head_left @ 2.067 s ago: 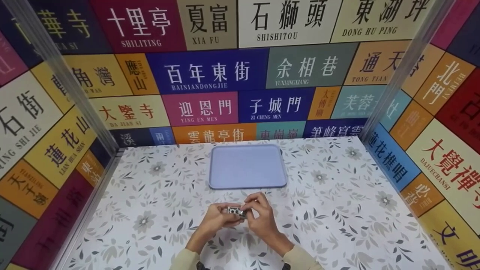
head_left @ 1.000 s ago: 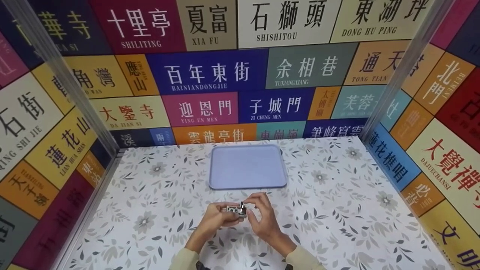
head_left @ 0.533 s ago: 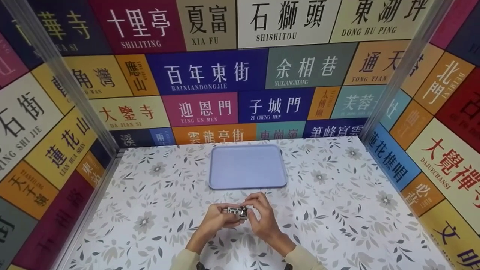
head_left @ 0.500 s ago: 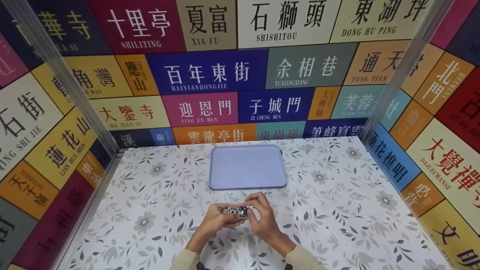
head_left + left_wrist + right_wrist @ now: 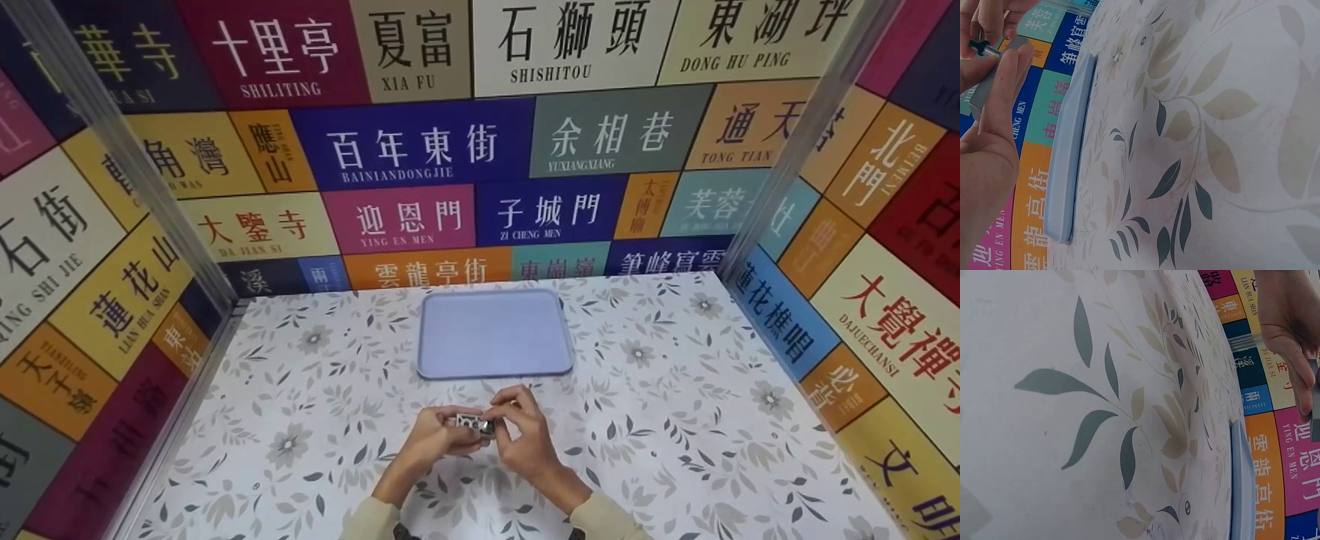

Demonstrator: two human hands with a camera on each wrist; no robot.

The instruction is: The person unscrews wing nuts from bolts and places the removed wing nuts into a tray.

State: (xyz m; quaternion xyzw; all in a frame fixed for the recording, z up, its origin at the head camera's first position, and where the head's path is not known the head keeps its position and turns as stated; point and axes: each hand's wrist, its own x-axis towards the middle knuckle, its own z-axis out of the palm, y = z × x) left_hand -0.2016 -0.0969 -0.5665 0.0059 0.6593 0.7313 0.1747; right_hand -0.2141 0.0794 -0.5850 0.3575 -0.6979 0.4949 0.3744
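My left hand (image 5: 429,436) holds a small grey block (image 5: 466,421) with round holes on its upper face, low over the table. In the left wrist view the block (image 5: 985,93) lies between the left thumb and fingers. A short silver piece with a dark end (image 5: 983,48), rather like a small screw, stands at the block's face. My right hand (image 5: 527,436) pinches this piece with thumb and index finger at the block's right end. The fingertips partly cover it. At the edge of the right wrist view, the left hand (image 5: 1292,334) and part of the block (image 5: 1315,413) show.
A pale blue rectangular tray (image 5: 495,334) lies on the table beyond the hands. The tabletop (image 5: 645,450) has a grey leaf and flower print. Walls of coloured signs (image 5: 412,142) enclose the back and both sides, with transparent strips at the corners.
One second ago the right index finger was raised and the small piece's dark end stood clear. Those fingertips have come back onto it and cover more of it. The left hand keeps its place.
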